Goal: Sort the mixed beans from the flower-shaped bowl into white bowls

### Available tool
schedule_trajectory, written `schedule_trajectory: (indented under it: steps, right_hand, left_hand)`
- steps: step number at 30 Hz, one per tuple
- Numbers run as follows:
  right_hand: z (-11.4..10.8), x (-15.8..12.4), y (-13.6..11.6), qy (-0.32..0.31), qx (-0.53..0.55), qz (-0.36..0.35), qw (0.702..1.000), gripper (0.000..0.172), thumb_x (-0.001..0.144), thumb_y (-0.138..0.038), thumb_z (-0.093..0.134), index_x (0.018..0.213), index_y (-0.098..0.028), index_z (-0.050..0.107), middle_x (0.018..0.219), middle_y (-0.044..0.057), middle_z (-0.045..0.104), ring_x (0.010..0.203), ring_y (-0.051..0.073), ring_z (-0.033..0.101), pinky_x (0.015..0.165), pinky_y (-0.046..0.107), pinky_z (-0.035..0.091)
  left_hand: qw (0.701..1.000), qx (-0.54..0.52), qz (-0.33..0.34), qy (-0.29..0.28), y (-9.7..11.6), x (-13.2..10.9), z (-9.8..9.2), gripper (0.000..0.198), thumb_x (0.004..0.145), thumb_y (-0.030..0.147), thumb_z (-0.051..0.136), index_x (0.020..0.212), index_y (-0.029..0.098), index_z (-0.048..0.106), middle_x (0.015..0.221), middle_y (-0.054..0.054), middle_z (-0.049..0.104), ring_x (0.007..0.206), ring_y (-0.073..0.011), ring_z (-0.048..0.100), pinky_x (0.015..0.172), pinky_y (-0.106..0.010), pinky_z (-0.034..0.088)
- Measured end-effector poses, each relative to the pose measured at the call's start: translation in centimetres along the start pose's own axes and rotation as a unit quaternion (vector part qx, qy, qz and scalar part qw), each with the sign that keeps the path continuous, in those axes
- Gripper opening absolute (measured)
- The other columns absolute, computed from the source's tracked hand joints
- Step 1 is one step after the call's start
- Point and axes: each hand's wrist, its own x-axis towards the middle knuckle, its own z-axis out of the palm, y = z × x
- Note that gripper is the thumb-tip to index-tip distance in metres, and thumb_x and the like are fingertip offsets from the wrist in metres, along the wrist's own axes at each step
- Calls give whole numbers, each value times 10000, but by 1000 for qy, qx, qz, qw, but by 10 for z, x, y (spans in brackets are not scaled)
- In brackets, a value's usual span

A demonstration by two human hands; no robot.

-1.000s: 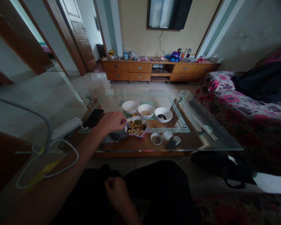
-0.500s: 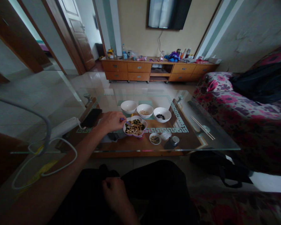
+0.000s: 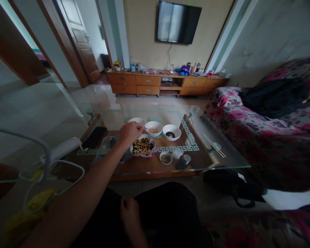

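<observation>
My left hand [image 3: 130, 132] is closed on the handle of a small purple spoon [image 3: 141, 127], its tip at the near left rim of the middle white bowl [image 3: 157, 124], which holds pale bits. Below the hand stands a flower-shaped bowl [image 3: 153, 151] of mixed food in yellow, dark and pale pieces. A second white bowl [image 3: 137, 119] is partly hidden behind my hand. To the right, another white bowl [image 3: 177, 133] contains dark bits. On my lap rests my right hand [image 3: 129, 208], fingers curled in, nothing visible in them.
On the glass table [image 3: 232, 162] are a small dish [image 3: 166, 163] of seeds, a silver-lidded jar [image 3: 186, 159], chopsticks [image 3: 214, 145] and a black flat object [image 3: 94, 137]. A white cable [image 3: 84, 170] loops at left. A flowered sofa [image 3: 271, 137] stands at right.
My left hand has lifted the spoon out of the flower-shaped bowl and moved forward to the middle white bowl. The right hand stays on my lap. The camera view has shifted.
</observation>
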Motion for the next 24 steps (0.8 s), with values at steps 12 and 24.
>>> schedule_trajectory:
  steps: [12, 24]
  right_hand:
    - [15, -1, -3, 63, 45, -75, 994, 324, 951, -157, 455, 628, -173, 470, 617, -13, 491, 609, 132, 470, 584, 255, 227]
    - [46, 0, -23, 146, 239, -44, 959, 355, 916, -322, 472, 622, -235, 294, 645, -22, 287, 621, 145, 333, 583, 230, 329]
  left_hand:
    - [999, 6, 22, -32, -29, -16, -12, 314, 971, 395, 579, 1122, 250, 813, 1151, -92, 761, 1043, -291, 708, 858, -371, 529]
    - [988, -75, 119, -59, -54, -37, -45, 253, 935, 394, 627, 1030, 247, 809, 1105, -30, 774, 968, -216, 714, 842, -294, 514]
